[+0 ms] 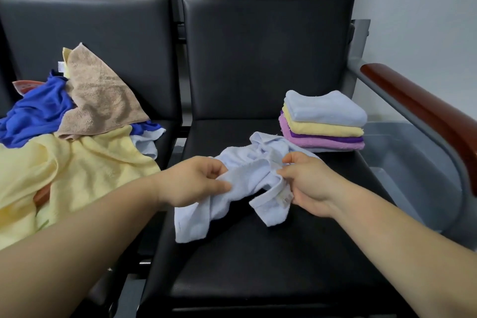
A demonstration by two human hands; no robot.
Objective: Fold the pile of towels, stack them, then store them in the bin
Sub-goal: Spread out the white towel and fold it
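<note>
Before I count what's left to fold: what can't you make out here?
Head view:
- Towel pile: count unclear; towels overlap, left edge cuts it.
- Red object: mostly hidden by blue towel.
- Bin: inside partly hidden by armrest.
- Folded stack: bottom layer barely shows.

The pale blue towel I hold is nubby, matt terry cloth; the seat is smooth, faintly shiny black leatherette; the armrest is glossy wood.
</note>
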